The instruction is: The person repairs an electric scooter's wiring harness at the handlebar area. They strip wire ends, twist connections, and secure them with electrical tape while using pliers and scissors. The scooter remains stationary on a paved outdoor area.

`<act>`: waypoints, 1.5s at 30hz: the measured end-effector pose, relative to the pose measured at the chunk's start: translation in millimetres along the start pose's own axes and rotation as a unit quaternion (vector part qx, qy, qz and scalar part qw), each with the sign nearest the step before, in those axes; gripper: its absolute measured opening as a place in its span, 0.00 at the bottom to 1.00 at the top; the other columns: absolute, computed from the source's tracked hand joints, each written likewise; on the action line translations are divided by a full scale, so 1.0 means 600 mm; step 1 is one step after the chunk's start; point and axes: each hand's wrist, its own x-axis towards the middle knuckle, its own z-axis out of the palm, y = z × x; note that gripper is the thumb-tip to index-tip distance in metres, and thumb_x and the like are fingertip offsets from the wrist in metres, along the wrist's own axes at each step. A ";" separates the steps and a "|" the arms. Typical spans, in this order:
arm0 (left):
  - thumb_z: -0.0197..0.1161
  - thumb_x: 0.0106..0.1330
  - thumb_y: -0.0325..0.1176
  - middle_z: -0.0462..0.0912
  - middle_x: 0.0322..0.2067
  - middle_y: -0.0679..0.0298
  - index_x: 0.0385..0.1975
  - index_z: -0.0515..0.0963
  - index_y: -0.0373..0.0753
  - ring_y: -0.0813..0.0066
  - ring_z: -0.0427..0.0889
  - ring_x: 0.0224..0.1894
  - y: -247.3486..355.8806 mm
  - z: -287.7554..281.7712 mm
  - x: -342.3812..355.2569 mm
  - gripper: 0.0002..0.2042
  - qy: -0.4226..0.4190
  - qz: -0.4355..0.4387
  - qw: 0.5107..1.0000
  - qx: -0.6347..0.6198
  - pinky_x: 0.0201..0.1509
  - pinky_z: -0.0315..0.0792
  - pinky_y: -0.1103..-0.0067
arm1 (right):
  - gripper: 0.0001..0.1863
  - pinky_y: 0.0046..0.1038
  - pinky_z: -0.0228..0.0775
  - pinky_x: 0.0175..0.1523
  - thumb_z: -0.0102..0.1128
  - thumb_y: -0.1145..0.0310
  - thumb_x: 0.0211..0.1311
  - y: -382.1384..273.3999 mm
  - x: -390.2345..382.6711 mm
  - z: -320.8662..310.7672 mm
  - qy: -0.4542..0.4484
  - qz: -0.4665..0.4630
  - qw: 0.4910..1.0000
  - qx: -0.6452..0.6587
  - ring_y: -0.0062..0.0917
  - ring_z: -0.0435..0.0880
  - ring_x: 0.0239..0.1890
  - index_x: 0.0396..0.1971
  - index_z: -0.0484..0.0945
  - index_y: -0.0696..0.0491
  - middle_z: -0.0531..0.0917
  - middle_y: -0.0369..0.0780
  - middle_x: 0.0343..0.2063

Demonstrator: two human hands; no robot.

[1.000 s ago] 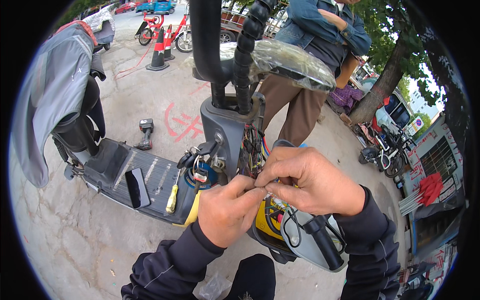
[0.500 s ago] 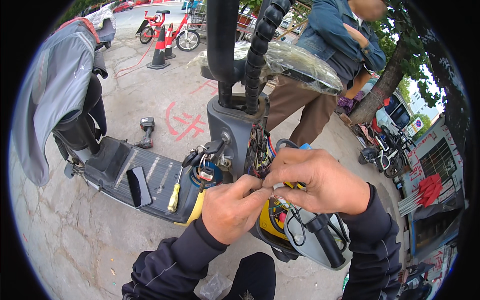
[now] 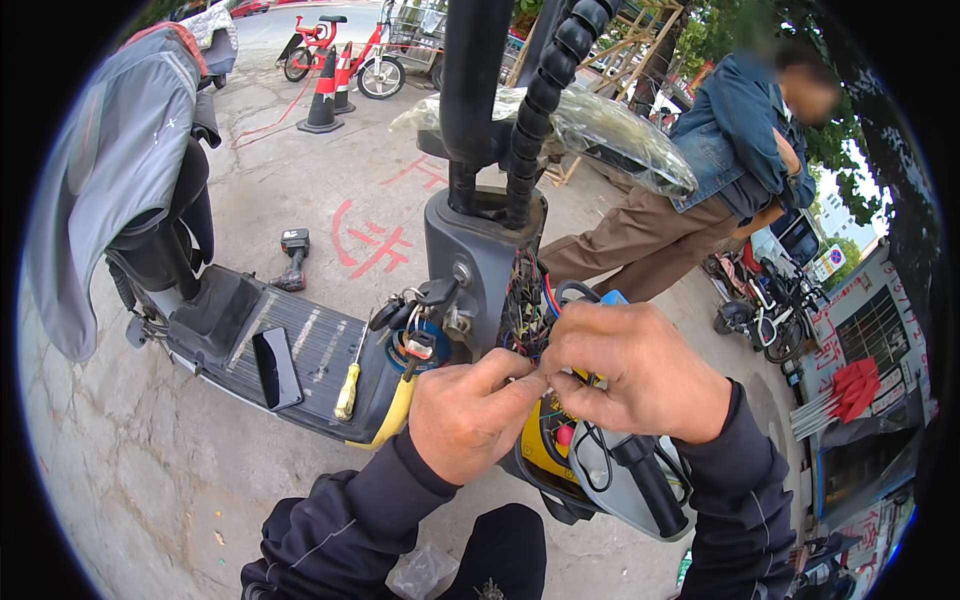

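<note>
Together, left hand (image 3: 465, 415) and right hand (image 3: 635, 365), thumbs and forefingers pinched closed, whatever they grip too small to tell, bundled wires (image 3: 524, 305) just beyond, along the scooter's dark front column (image 3: 463, 238).

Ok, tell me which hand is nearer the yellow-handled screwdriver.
Left: the left hand is just right of the screwdriver; the right hand is farther right, beyond the left.

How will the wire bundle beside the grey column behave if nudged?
The wire bundle is probably floppy, since its thin strands look bent. It may snag, as they look tangled. It likely won't slide far, seeming to emerge from the grey column.
</note>
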 end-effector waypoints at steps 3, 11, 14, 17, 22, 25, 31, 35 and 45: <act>0.73 0.57 0.21 0.85 0.36 0.66 0.43 0.87 0.40 0.64 0.88 0.28 0.003 0.000 0.004 0.14 0.010 -0.014 1.000 -0.014 0.29 0.79 0.72 | 0.06 0.27 0.71 0.30 0.71 0.80 0.56 0.016 -0.005 -0.007 0.017 0.076 0.995 0.062 0.24 0.82 0.26 0.33 0.83 0.57 0.83 0.39 0.31; 0.72 0.61 0.14 0.90 0.36 0.55 0.41 0.88 0.31 0.64 0.91 0.32 0.026 0.006 0.011 0.10 0.030 -0.098 0.993 -0.052 0.36 0.83 0.76 | 0.03 0.19 0.68 0.30 0.69 0.77 0.62 0.001 -0.058 0.016 0.025 0.296 0.911 0.284 0.10 0.78 0.26 0.32 0.85 0.60 0.84 0.30 0.27; 0.72 0.61 0.14 0.90 0.37 0.54 0.41 0.88 0.31 0.63 0.91 0.33 0.029 0.011 0.010 0.10 0.040 -0.105 0.992 -0.055 0.37 0.83 0.76 | 0.04 0.18 0.69 0.33 0.68 0.76 0.66 0.000 -0.065 0.031 0.059 0.342 0.880 0.324 0.10 0.79 0.28 0.35 0.86 0.61 0.84 0.31 0.28; 0.72 0.62 0.15 0.90 0.37 0.54 0.42 0.88 0.31 0.65 0.91 0.33 0.028 0.015 0.008 0.10 0.051 -0.099 0.992 -0.052 0.36 0.82 0.76 | 0.06 0.17 0.70 0.35 0.67 0.75 0.71 -0.003 -0.068 0.037 0.059 0.372 0.851 0.367 0.11 0.79 0.29 0.39 0.87 0.62 0.85 0.33 0.29; 0.73 0.64 0.16 0.90 0.36 0.56 0.46 0.86 0.33 0.72 0.89 0.29 0.035 0.025 -0.001 0.12 0.071 -0.145 0.984 -0.077 0.29 0.78 0.80 | 0.09 0.19 0.72 0.34 0.66 0.72 0.75 -0.018 -0.069 0.039 0.042 0.374 0.809 0.452 0.13 0.79 0.28 0.46 0.85 0.63 0.88 0.36 0.31; 0.74 0.63 0.18 0.90 0.38 0.58 0.48 0.85 0.36 0.75 0.87 0.27 0.037 0.031 -0.010 0.15 0.076 -0.169 0.974 -0.127 0.26 0.76 0.81 | 0.10 0.19 0.72 0.33 0.66 0.71 0.76 -0.023 -0.070 0.034 0.040 0.392 0.793 0.465 0.13 0.78 0.27 0.48 0.85 0.63 0.88 0.37 0.32; 0.76 0.59 0.17 0.89 0.42 0.59 0.44 0.85 0.36 0.68 0.90 0.32 0.022 0.043 -0.019 0.15 0.075 -0.062 0.993 -0.069 0.30 0.80 0.78 | 0.10 0.18 0.70 0.33 0.65 0.72 0.77 -0.026 -0.073 0.039 0.047 0.384 0.796 0.466 0.12 0.77 0.26 0.48 0.85 0.64 0.88 0.37 0.30; 0.76 0.60 0.20 0.88 0.42 0.61 0.41 0.84 0.36 0.62 0.90 0.35 0.018 0.047 -0.020 0.11 0.083 -0.032 0.995 -0.044 0.35 0.83 0.72 | 0.11 0.18 0.70 0.33 0.65 0.71 0.77 -0.030 -0.074 0.043 0.051 0.383 0.799 0.461 0.11 0.77 0.26 0.48 0.85 0.64 0.87 0.35 0.30; 0.75 0.55 0.22 0.87 0.43 0.65 0.43 0.86 0.39 0.67 0.89 0.37 0.008 0.032 -0.024 0.15 0.048 0.024 0.998 0.016 0.35 0.82 0.73 | 0.19 0.16 0.70 0.36 0.68 0.80 0.68 -0.043 -0.072 0.018 0.062 0.348 0.862 0.364 0.09 0.78 0.30 0.58 0.79 0.63 0.86 0.33 0.31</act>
